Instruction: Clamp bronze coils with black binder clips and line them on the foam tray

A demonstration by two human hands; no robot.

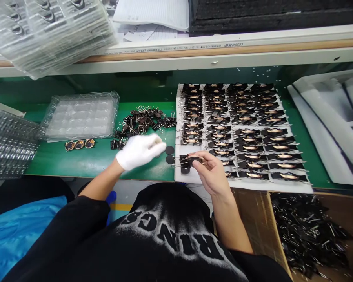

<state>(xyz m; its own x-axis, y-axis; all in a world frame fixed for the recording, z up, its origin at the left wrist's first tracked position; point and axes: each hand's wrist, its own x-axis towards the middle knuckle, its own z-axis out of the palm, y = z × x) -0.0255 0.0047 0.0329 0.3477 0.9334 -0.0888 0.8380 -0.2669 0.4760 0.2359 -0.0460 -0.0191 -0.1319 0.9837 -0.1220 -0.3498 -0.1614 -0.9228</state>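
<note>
My left hand [141, 150], in a white glove, is above the green tabletop, its fingertips drawn together. Whatever lies between them, if anything, is hidden. Just right of the fingertips are loose black discs [170, 150]. My bare right hand [210, 172] pinches a dark round piece [194, 159] between thumb and fingers at the near left of the white foam tray [184, 178]. A black binder clip [182, 159] is at the left side of that piece. Beyond my left hand lies a heap of black binder clips [144, 119].
Rows of clipped pieces [247, 139] cover much of the foam tray. Clear plastic trays [82, 117] and three small round patterned pieces [80, 145] are at left. A cardboard box [254, 207] of binder clips is low right. White foam sheets [317, 125] lean at right, below a shelf edge [153, 58].
</note>
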